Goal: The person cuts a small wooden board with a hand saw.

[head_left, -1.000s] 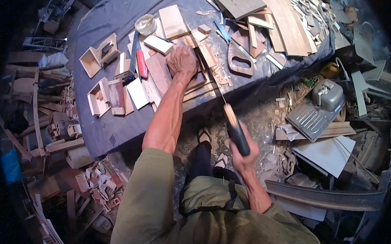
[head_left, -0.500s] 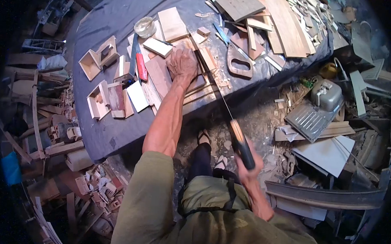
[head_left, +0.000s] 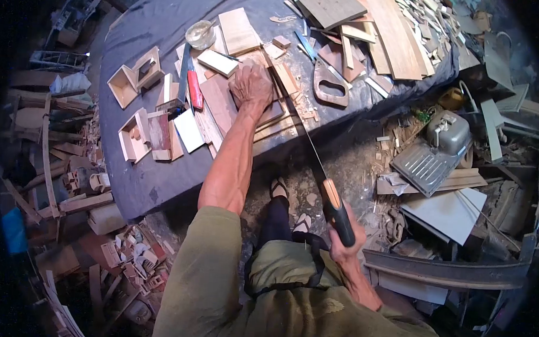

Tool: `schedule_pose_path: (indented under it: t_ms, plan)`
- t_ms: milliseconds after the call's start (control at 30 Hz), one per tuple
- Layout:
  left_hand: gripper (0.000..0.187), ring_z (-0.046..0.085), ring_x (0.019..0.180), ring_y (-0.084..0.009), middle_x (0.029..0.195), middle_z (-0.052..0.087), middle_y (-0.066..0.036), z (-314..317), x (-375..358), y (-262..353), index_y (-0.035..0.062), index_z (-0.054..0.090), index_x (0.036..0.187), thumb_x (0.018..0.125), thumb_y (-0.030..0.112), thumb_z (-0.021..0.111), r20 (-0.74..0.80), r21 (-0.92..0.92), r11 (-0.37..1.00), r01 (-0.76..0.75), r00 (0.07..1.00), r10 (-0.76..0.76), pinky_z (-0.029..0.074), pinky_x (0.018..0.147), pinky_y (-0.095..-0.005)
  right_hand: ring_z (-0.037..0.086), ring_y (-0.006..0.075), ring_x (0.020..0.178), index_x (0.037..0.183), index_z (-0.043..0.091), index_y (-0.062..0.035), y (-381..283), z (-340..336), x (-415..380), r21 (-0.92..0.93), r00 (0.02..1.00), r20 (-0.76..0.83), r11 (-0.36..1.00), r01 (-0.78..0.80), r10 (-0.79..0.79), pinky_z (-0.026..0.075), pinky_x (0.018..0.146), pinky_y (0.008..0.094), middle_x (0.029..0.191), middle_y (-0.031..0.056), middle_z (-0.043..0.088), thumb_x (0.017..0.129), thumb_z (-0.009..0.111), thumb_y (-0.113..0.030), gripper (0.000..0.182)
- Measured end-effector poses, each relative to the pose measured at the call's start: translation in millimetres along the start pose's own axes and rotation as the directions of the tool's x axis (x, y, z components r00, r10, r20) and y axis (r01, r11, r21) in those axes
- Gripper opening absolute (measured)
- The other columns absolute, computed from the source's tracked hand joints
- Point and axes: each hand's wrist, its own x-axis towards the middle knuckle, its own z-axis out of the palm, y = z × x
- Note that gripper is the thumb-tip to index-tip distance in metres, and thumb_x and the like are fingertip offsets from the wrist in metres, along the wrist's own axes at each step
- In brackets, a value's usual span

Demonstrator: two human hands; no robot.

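My right hand (head_left: pixel 349 235) is wrapped round the black and orange handle of a long saw (head_left: pixel 338 213). The thin blade runs up and left to the wood near the table's front edge, just right of my left hand. My left hand (head_left: pixel 250 86) presses down with bent fingers on a dark wooden piece (head_left: pixel 273 113); its fingertips are partly hidden. Left of it lie a reddish-brown board (head_left: pixel 218 102) and a pale block (head_left: pixel 218 63). A light board (head_left: pixel 238 31) lies beyond.
On the cloth-covered table (head_left: pixel 180 186) are small open wooden boxes (head_left: pixel 125 87), a red tool (head_left: pixel 195 90), a glass jar (head_left: pixel 200 35), another handsaw (head_left: pixel 330 87) and stacked boards (head_left: pixel 331 16). A metal sink (head_left: pixel 424 165) and wood scraps lie on the floor.
My right hand and the saw have moved back towards my body and slightly right. My left hand has stayed nearly in place on the wood.
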Motion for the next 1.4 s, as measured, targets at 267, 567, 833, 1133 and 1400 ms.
schedule_pose_path:
  t_ms: [267, 567, 833, 1133, 1400]
  plan:
    - [0.027, 0.063, 0.092, -0.0365, 0.093, 0.067, -0.015, 0.5, 6.8, -4.6, 0.0078, 0.068, 0.094, 0.096, 0.027, 0.05, -0.003, -0.006, 1.0, -0.027, 1.0, 0.027, 0.049, 0.076, -0.051, 0.062, 0.0106, 0.069, 0.138, 0.058, -0.0075, 9.2, 49.6, 94.3, 0.162, 0.995, -0.019, 0.982, -0.094, 0.098, 0.051, 0.064, 0.0286, 0.082, 0.0111, 0.068, 0.08, 0.068, 0.0, 0.06]
    - [0.017, 0.061, 0.095, -0.0315, 0.09, 0.064, -0.012, 4.4, -1.1, -5.0, 0.0075, 0.069, 0.091, 0.084, 0.022, 0.064, -0.023, -0.014, 1.0, 0.021, 1.0, -0.021, 0.045, 0.075, -0.0493, 0.071, 0.0152, 0.08, 0.136, 0.059, -0.0035, -8.5, 37.8, 95.5, 0.114, 0.999, -0.034, 0.993, -0.005, 0.009, 0.054, 0.073, 0.0285, 0.096, 0.0135, 0.074, 0.079, 0.069, 0.003, 0.059]
    - [0.032, 0.06, 0.101, -0.0339, 0.103, 0.063, -0.012, 3.9, -0.2, -11.4, 0.0087, 0.066, 0.104, 0.076, 0.025, 0.07, 0.14, 0.009, 0.998, 0.064, 0.988, -0.064, 0.046, 0.08, -0.052, 0.072, 0.0151, 0.079, 0.133, 0.062, -0.0011, -23.3, -3.2, 75.5, 0.096, 0.981, -0.132, 0.983, 0.154, -0.14, 0.055, 0.072, 0.0281, 0.096, 0.016, 0.075, 0.074, 0.069, 0.005, 0.06]
    - [0.024, 0.062, 0.098, -0.0357, 0.098, 0.066, -0.017, -7.9, 3.9, 2.0, 0.0065, 0.065, 0.101, 0.096, 0.026, 0.052, 0.082, -0.011, 0.996, 0.089, 0.993, -0.087, 0.047, 0.08, -0.0526, 0.074, 0.0179, 0.086, 0.134, 0.062, -0.0051, -2.1, 0.1, 60.3, 0.019, 0.997, -0.076, 1.0, 0.016, -0.015, 0.057, 0.075, 0.0299, 0.104, 0.0178, 0.075, 0.073, 0.072, 0.003, 0.062]
    - [0.027, 0.062, 0.1, -0.0369, 0.102, 0.067, -0.016, -4.6, 3.0, 2.0, 0.0055, 0.066, 0.104, 0.098, 0.027, 0.049, 0.029, -0.069, 0.993, 0.097, 0.995, -0.095, 0.047, 0.081, -0.0537, 0.073, 0.0169, 0.083, 0.134, 0.062, -0.005, 4.8, 1.5, 58.0, 0.058, 0.999, -0.048, 0.998, -0.021, 0.023, 0.056, 0.073, 0.0298, 0.1, 0.0176, 0.075, 0.074, 0.071, 0.003, 0.061]
